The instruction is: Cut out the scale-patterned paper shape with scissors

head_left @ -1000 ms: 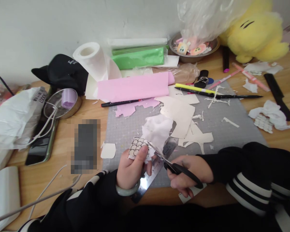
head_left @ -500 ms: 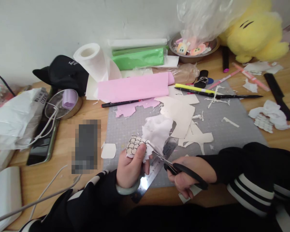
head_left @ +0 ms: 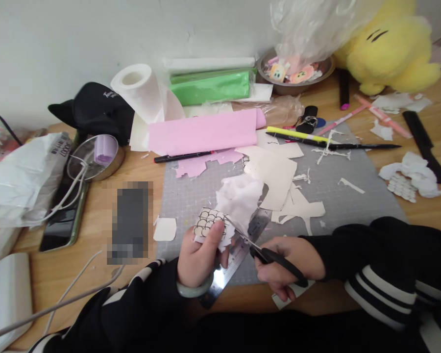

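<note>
My left hand [head_left: 202, 250] pinches a small piece of paper [head_left: 207, 219] drawn with black scale-like arcs, its thumb lying on top. A ragged white layer shows under its lower edge. Black-handled scissors [head_left: 275, 258] are gripped in my right hand [head_left: 288, 262], and their blade tips meet the right edge of the scale-patterned piece. Behind both hands lies a crumpled white tissue [head_left: 239, 195]. A metal ruler [head_left: 233, 267] slants beneath them on the grey cutting mat [head_left: 360, 211].
Cream paper scraps [head_left: 274, 171] spread over the mat. Farther back lie a pink sheet [head_left: 206, 131], a tissue roll [head_left: 143, 90] and green packaging [head_left: 211, 87]. A metal bowl [head_left: 296, 87] stands near a yellow plush toy [head_left: 389, 54]. On the left are a phone [head_left: 64, 215] and cables.
The patterned piece and the scissor tips have shifted slightly right, the piece turning a little. My right hand has moved slightly left, still on the scissors.
</note>
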Demonstrator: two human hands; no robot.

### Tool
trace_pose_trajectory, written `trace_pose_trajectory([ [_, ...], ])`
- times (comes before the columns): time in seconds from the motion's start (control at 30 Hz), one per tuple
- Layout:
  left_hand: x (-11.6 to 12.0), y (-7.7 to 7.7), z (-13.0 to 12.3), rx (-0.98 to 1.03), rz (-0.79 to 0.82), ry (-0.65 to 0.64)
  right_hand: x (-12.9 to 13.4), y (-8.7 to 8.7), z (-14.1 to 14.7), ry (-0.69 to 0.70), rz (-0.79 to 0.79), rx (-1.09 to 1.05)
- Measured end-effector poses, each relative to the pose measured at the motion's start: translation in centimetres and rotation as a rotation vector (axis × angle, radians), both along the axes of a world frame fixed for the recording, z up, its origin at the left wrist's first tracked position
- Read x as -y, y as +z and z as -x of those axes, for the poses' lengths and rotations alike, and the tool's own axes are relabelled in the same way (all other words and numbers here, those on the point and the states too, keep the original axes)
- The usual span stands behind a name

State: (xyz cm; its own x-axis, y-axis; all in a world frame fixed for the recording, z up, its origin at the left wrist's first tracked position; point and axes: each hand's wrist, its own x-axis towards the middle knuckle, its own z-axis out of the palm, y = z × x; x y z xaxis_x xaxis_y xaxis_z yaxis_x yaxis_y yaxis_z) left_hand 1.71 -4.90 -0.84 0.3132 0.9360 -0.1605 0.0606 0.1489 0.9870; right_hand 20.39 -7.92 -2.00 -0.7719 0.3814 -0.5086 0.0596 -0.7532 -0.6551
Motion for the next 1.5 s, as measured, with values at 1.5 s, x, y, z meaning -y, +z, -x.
trace_pose_trajectory([
  [1.5,-0.1,0.1,-0.1,-0.035,-0.047,0.006,-0.8,1.1,0.3,0.141,-0.019,0.043],
])
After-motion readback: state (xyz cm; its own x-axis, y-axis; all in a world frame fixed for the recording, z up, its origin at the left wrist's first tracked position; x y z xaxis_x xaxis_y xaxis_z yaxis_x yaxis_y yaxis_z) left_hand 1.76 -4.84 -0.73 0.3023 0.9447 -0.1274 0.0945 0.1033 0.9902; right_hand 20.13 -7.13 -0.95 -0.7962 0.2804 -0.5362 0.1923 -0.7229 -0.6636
